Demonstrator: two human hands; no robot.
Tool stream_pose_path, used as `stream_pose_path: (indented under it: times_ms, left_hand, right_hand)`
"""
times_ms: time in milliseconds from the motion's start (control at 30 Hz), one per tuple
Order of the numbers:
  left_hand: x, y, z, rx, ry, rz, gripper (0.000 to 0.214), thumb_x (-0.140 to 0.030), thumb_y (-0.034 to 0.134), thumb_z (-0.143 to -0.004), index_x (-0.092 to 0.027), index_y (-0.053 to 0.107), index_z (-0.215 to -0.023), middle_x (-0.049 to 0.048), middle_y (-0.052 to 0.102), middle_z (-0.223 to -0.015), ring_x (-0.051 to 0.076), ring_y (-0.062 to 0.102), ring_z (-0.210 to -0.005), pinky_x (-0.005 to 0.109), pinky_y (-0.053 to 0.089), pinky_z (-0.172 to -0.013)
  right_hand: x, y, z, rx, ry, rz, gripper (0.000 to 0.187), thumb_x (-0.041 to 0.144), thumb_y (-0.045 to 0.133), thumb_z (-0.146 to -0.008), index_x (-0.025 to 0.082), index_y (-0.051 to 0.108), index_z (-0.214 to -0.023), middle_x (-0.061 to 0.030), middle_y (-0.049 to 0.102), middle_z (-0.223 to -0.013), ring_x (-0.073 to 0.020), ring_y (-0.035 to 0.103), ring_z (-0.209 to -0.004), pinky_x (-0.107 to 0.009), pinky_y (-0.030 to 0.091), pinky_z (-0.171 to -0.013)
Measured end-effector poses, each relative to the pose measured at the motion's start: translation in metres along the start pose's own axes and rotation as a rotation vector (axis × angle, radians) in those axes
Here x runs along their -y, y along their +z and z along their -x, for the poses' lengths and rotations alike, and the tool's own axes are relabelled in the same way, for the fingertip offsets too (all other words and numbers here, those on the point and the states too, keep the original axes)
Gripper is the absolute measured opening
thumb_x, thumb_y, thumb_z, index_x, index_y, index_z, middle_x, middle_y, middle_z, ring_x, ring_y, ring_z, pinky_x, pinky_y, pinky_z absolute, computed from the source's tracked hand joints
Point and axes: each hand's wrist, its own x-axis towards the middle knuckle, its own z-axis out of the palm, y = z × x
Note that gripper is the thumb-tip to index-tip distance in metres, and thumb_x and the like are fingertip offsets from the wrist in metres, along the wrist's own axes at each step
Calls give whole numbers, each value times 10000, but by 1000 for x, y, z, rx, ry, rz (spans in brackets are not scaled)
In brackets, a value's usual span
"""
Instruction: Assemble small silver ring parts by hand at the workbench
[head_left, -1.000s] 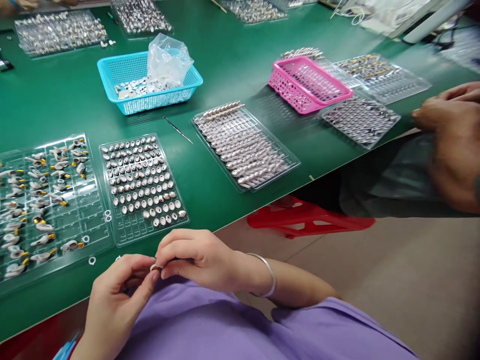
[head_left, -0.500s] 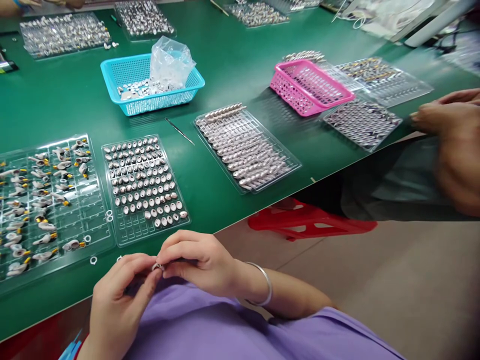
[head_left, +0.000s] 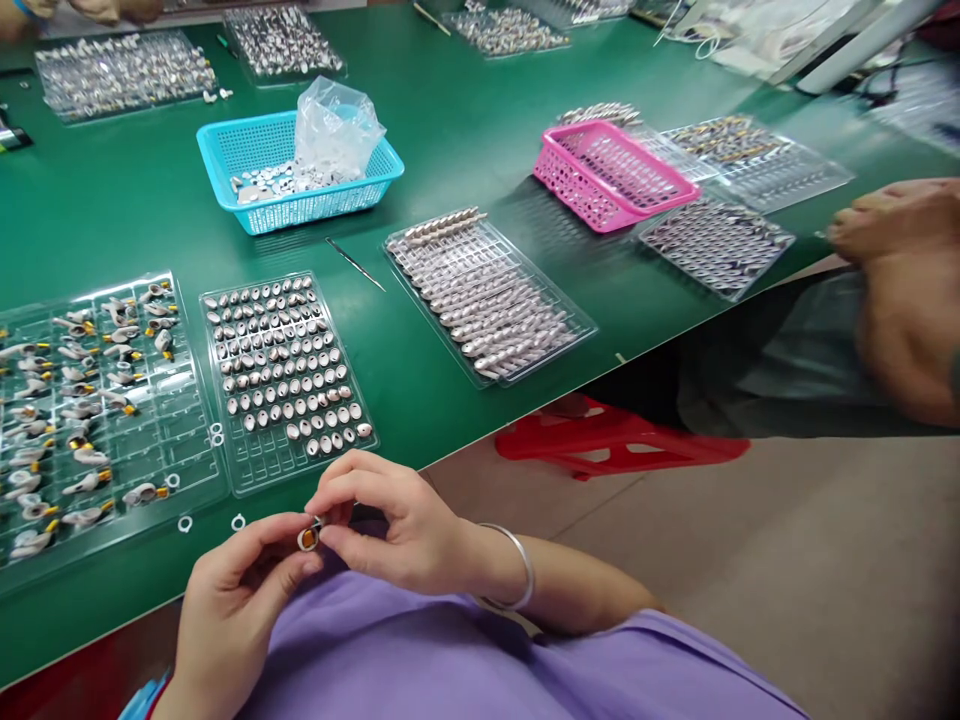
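In front of my lap, both hands meet at a small white earbud shell [head_left: 308,538] with an orange-yellow piece inside. My left hand [head_left: 236,590] pinches it from the left between thumb and forefinger. My right hand [head_left: 401,520], a silver bangle on its wrist, grips its right side with thumb and fingertips. Beyond the hands is a clear tray of oval earbud shells [head_left: 289,375] in rows. To its left lies a larger tray with earbud parts [head_left: 90,455] showing yellow strips. Small white rings [head_left: 238,522] are scattered by the near table edge.
Tweezers [head_left: 355,265] lie behind the trays, near a blue basket [head_left: 300,215] holding white parts and a plastic bag. A tray of white stem-like parts [head_left: 495,300] sits right of centre. A pink basket [head_left: 600,215] stands farther right, near another person's hand [head_left: 892,225]. Below is a red stool [head_left: 615,445].
The earbud shell has turned in my fingers, so its opening and orange-yellow inside now show. My right fingers have shifted slightly. The other person's hands at right have moved a little.
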Motion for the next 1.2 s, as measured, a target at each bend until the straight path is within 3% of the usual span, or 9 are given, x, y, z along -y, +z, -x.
stream_pose_path:
  times_ms: [133,300,433,533,700,933,1200]
  left_hand:
    - [4,0,3,-53,28,-25,158,-203,752,-749,-268,742,-893,-48,776,-743,128,735,-627,143,594,-610]
    - [4,-3,1,-7,4,-44,74,-242,738,-776,-245,740,-850,-27,781,-739,145,744,-628,159,601,-607]
    - [5,-3,0,-31,-44,-25,114,-286,743,-775,-222,723,-868,-11,783,-736,168,748,-624,192,615,-595]
    - [5,-4,0,-64,-15,-96,153,-306,743,-772,-201,722,-882,12,785,-748,186,749,-634,222,622,-598]
    - [2,-6,1,-76,109,-256,122,-284,725,-784,-213,732,-883,7,788,-755,175,744,-629,216,611,-605]
    - [2,-5,2,-54,171,-275,96,-241,712,-800,-242,724,-895,-25,788,-749,142,743,-618,159,585,-596]
    - [0,-6,0,-52,250,-338,141,-161,671,-802,-262,728,-884,-45,779,-752,117,729,-609,140,571,-615]
  right_hand:
    - [-3,6,-2,16,34,-38,81,172,634,-843,153,641,-922,-40,599,-874,-94,582,-701,-221,546,-664]
    - [-5,8,-4,37,61,-43,56,118,588,-826,163,605,-853,-30,600,-835,-107,584,-725,-230,531,-672]
    - [-1,5,-4,-37,-127,117,51,152,609,-857,176,577,-888,-63,628,-915,-144,604,-873,-279,531,-801]
    - [1,4,-4,-8,-258,233,48,140,543,-916,187,552,-916,-57,664,-874,-137,609,-825,-278,524,-784]
    - [-2,5,-5,14,-285,252,62,136,499,-945,185,533,-926,-61,683,-834,-145,624,-776,-290,516,-751]
    - [-4,3,-6,48,-121,118,66,171,604,-890,181,557,-846,-44,665,-802,-144,599,-752,-278,509,-729]
    - [-8,-4,-15,84,325,-276,265,225,810,-697,158,579,-810,8,609,-804,-112,586,-762,-255,510,-751]
